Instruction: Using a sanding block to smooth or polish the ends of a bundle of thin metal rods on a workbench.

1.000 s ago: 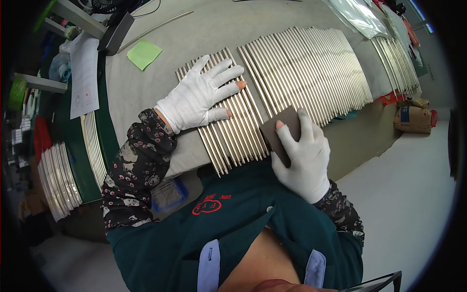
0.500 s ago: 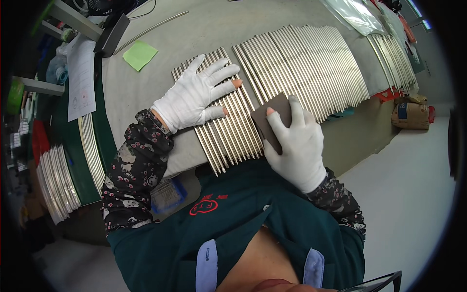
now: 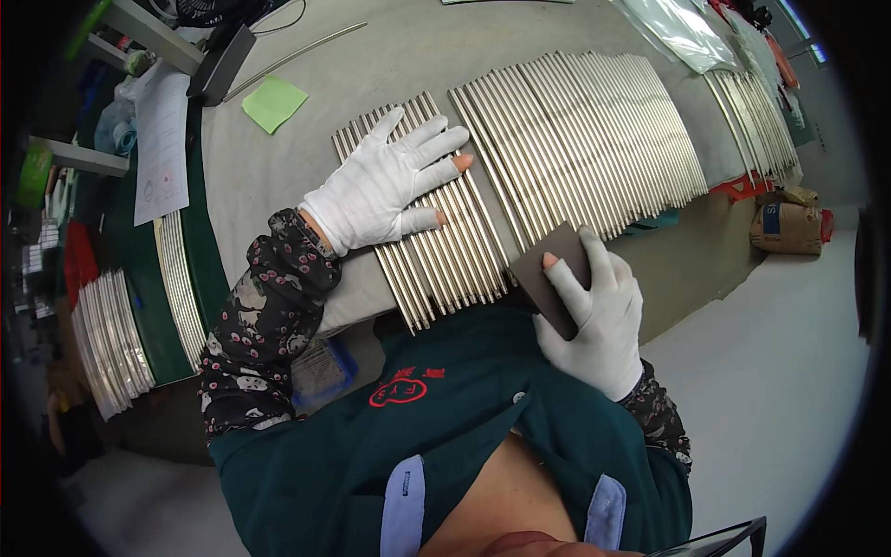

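My left hand (image 3: 379, 193), in a white glove with some fingertips bare, lies flat with fingers spread on a row of thin shiny metal rods (image 3: 464, 249). The rods lie side by side and their near ends reach the table's front edge. A flat grey-brown pad (image 3: 555, 278), like a sanding sponge, is gripped in my right hand (image 3: 599, 330), also gloved in white. The pad sits at the front edge, just right of that row's near ends; whether it touches any rod I cannot tell. A larger row of similar rods (image 3: 575, 139) lies to the right, across a narrow gap.
A green paper square (image 3: 275, 104) and a single long rod (image 3: 297, 60) lie at the far left of the grey table (image 3: 390, 51). More rods (image 3: 756, 125) lie at the far right beside clear plastic bags (image 3: 673, 28). Bundled rods (image 3: 111, 343) stand at left.
My right hand has moved toward me and slightly right with the pad, from beside the rods to the table's front edge. My left hand stays flat on the rods.
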Motion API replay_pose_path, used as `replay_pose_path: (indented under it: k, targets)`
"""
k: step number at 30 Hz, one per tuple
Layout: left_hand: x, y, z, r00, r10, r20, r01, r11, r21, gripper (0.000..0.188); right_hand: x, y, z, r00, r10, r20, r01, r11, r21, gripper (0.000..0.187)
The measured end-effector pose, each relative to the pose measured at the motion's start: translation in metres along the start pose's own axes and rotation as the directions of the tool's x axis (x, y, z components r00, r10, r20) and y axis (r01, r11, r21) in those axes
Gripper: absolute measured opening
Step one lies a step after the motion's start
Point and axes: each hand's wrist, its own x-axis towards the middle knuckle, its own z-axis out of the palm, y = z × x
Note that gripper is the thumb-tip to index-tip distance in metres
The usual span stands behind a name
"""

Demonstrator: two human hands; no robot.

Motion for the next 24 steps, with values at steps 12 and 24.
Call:
replay_pose_path:
  k: [12, 24]
  targets:
    - [-0.006, 0.0, 0.0, 1.0, -0.016, -0.01, 0.016, 1.0, -0.02, 0.07, 0.044, -0.01, 0.02, 0.998, -0.064, 0.022, 0.065, 0.995, -0.078, 0.059]
    - [-0.005, -0.001, -0.003, 1.0, -0.012, 0.014, 0.012, 1.0, 0.021, 0.071, 0.014, -0.007, 0.001, 0.992, -0.101, 0.075, 0.107, 0.992, -0.073, 0.062]
